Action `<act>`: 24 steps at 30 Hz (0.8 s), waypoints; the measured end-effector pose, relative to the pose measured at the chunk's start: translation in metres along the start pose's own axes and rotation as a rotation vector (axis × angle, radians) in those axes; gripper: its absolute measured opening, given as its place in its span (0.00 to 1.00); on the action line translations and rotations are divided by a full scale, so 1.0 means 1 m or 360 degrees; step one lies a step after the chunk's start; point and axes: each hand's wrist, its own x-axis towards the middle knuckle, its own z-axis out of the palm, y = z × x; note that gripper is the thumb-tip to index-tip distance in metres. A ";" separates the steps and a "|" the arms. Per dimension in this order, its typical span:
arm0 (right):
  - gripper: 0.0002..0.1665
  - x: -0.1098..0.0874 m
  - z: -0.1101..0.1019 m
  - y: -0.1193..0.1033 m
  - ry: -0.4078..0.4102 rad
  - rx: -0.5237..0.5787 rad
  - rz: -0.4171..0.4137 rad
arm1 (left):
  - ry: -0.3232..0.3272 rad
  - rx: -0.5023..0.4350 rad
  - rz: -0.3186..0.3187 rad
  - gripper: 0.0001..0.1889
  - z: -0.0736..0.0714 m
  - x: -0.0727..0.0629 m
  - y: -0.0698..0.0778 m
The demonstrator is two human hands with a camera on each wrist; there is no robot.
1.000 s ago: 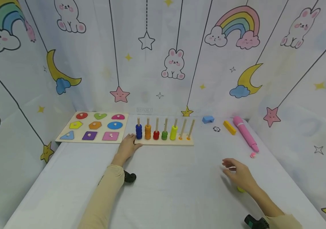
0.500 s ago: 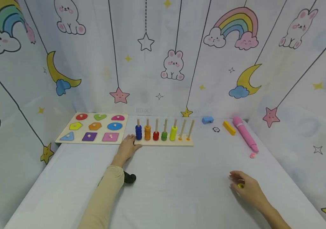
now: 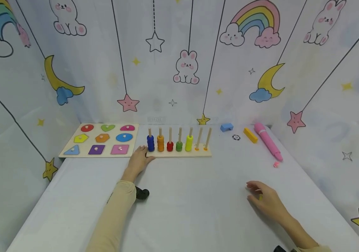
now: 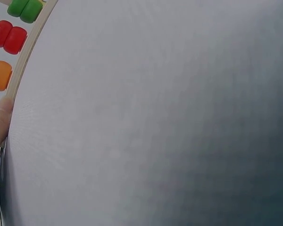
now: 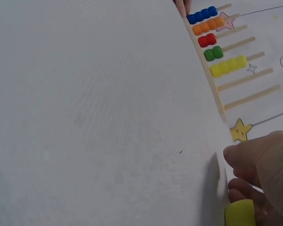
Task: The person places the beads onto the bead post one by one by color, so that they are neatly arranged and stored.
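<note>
My left hand (image 3: 137, 161) grips the left end of a wooden bead-stacking rack (image 3: 179, 154). Its thumb (image 4: 1, 120) lies along the front edge of the base. Blue, orange, red, green and yellow beads fill pegs from left to right, and the two rightmost pegs are bare. Over the table at right, my right hand (image 3: 269, 201) has curled fingers with a yellow bead (image 5: 239, 214) in them. Thumb and index finger stand a little apart in the right wrist view. Part of that bead is cut off by the frame's edge.
A shape puzzle board (image 3: 86, 140) lies left of the rack. At right are a blue block (image 3: 227, 127), a yellow block (image 3: 250, 135), a thick pink marker-like stick (image 3: 268, 141) and a small pink piece (image 3: 276, 164). Printed fabric walls stand behind and beside the table.
My right hand drew back toward me, then moved slightly forward and left, the yellow bead moving along with it. The left hand stays on the rack. The head view has shifted slightly.
</note>
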 end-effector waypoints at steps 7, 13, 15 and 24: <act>0.27 -0.004 -0.012 -0.002 -0.0077 -0.0042 0.0019 | -0.0031 0.0011 0.0009 0.37 0.004 0.001 0.000; 0.27 -0.020 -0.025 0.005 0.0012 -0.0081 0.0041 | 0.0005 0.0023 0.0014 0.37 -0.002 0.005 0.000; 0.27 -0.024 -0.026 0.008 0.0033 -0.0082 0.0053 | 0.0001 0.0020 0.0020 0.37 -0.004 0.006 -0.001; 0.27 -0.021 -0.023 0.009 0.0058 -0.0056 0.0061 | -0.0035 0.0015 0.0022 0.37 -0.002 0.004 -0.003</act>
